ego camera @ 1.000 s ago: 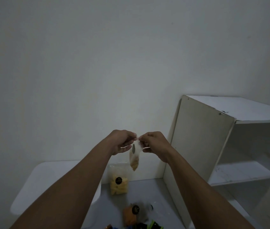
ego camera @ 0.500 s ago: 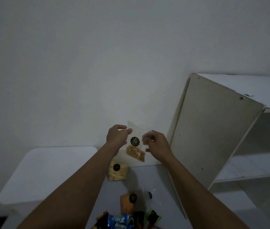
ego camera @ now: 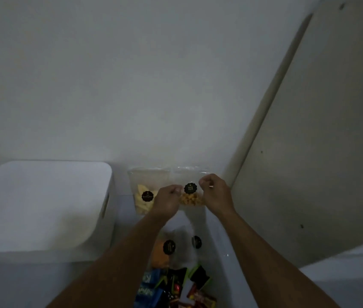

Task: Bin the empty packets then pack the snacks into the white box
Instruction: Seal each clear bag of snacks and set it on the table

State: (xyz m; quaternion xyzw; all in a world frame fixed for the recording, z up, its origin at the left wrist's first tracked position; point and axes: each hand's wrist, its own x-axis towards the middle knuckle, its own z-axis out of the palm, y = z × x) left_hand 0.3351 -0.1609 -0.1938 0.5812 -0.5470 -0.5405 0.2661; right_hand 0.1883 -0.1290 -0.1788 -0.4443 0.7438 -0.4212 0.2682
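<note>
Both hands hold one clear snack bag [ego camera: 190,197] with brown pieces and a black round label. My left hand [ego camera: 166,202] grips its left edge and my right hand [ego camera: 217,195] pinches its right edge, low by the wall. Just left of it a second clear bag with pale yellow chips [ego camera: 145,192] leans upright against the wall. Below my arms lie a clear bag with orange snacks [ego camera: 161,252], another clear bag with a black label [ego camera: 196,242], and several dark and blue wrapped snacks [ego camera: 171,287]. They rest inside what looks like the white box [ego camera: 220,241].
A white closed container with a rounded lid [ego camera: 43,205] stands at the left against the wall. A white shelf unit [ego camera: 320,152] rises at the right, its side panel close to my right hand.
The view has tilted down and my hands have lowered the brown snack bag from mid-air toward the wall, beside the yellow chip bag. Both hands still hold it.
</note>
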